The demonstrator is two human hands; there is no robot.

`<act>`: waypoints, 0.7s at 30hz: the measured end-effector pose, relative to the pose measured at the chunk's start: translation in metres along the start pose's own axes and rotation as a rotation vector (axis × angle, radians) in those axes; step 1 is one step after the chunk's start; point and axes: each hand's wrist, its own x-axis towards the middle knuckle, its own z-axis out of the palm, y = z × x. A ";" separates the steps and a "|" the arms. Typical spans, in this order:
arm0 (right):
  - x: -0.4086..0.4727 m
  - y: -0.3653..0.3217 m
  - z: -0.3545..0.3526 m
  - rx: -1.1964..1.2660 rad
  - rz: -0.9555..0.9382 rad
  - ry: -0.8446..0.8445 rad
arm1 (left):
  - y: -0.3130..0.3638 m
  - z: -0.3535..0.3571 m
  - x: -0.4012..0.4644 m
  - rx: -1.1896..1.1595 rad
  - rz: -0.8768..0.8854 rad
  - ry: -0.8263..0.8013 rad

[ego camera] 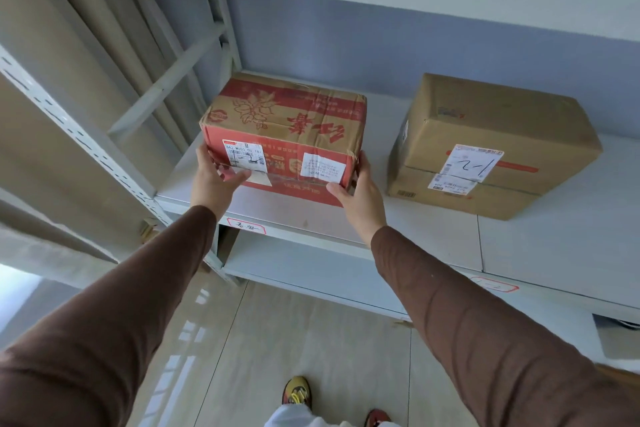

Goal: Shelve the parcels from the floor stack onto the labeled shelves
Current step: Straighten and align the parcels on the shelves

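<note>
The red box (284,135) sits at the left end of the shelf (433,229), near its front edge, with the left hand (216,180) and right hand (358,191) clamped on its two front corners. A plain brown box (491,146) stands well apart to its right. To finish well, I would push it squarely back from the edge, keeping its label (244,154) facing out, before letting go.
</note>
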 end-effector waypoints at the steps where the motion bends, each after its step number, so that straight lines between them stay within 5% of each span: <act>1: 0.003 -0.001 0.000 0.005 0.000 0.004 | 0.001 0.002 0.004 -0.005 0.003 0.001; 21: 0.030 -0.004 -0.008 -0.096 0.053 0.019 | 0.017 0.018 0.026 0.192 -0.051 0.017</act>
